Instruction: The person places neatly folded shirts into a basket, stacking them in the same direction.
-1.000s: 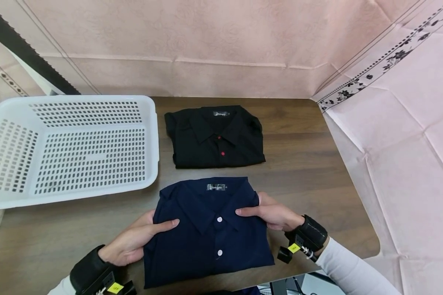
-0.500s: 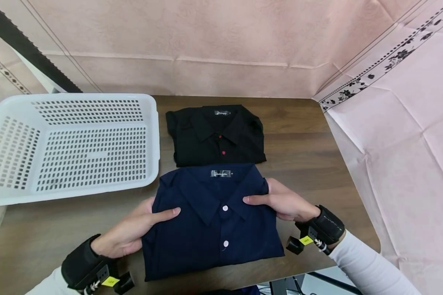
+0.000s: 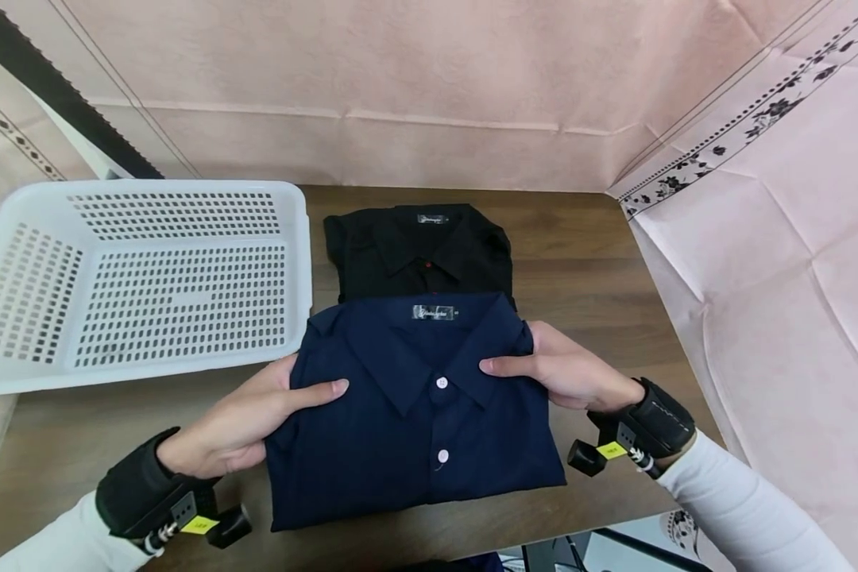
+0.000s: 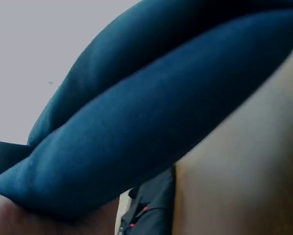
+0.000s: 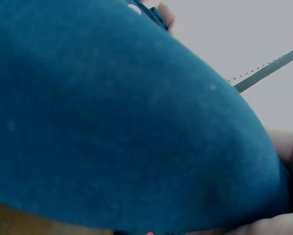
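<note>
A folded navy shirt with white buttons and a collar label is held between both hands in the head view. My left hand grips its left side, thumb on top and the other fingers hidden beneath. On the right side my right hand holds it the same way, thumb by the collar. The navy shirt's upper edge overlaps a folded black shirt with red buttons lying on the table behind. In the left wrist view the navy shirt shows its folded layers, with the table below it. Navy cloth fills most of the right wrist view.
A white perforated laundry basket stands at the left, its right wall close to both shirts. The wooden table ends at a pink patterned cloth at the back and more cloth on the right.
Both hands have carried the navy shirt away from the table's front edge, toward the back. It now covers the lower part of the black shirt, which has stayed in place.
</note>
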Available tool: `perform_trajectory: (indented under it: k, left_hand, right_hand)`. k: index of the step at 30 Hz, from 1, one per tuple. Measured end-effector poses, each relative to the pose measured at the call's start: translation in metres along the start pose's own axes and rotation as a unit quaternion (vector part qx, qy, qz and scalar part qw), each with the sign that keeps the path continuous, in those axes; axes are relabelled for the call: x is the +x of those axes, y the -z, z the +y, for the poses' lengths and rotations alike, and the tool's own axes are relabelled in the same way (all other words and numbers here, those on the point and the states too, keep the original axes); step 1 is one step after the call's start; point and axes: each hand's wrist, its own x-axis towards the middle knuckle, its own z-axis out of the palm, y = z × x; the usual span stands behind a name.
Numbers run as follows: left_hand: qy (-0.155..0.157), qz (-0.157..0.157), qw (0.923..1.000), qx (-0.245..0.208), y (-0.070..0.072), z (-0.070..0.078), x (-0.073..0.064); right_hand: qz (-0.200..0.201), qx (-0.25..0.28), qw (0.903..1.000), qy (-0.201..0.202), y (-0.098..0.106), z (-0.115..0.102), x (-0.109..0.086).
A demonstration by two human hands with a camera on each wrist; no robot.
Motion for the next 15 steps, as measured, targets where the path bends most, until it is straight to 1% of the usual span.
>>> perform_trajectory:
  k: [2,6,12,15]
  left_hand:
    - [0.007,0.009,0.9999,0.007,0.000,0.006,-0.002]
    - [0.011,0.002,0.9999,-0.007,0.002,0.017,-0.005]
    - [0.007,0.005,1.0000,0.004,0.007,0.030,-0.010]
    - [-0.002,-0.003,1.0000,-0.001,0.012,0.033,-0.010]
  right_hand:
    - [-0.001,0.005,1.0000,0.004,0.001,-0.005,-0.001]
    - [0.002,0.016,0.9998,0.009,0.000,-0.014,-0.002]
    - [0.000,0.015,0.9998,0.015,0.002,-0.025,0.001]
    - [-0.004,0.013,0.9996,0.024,0.002,-0.030,0.005]
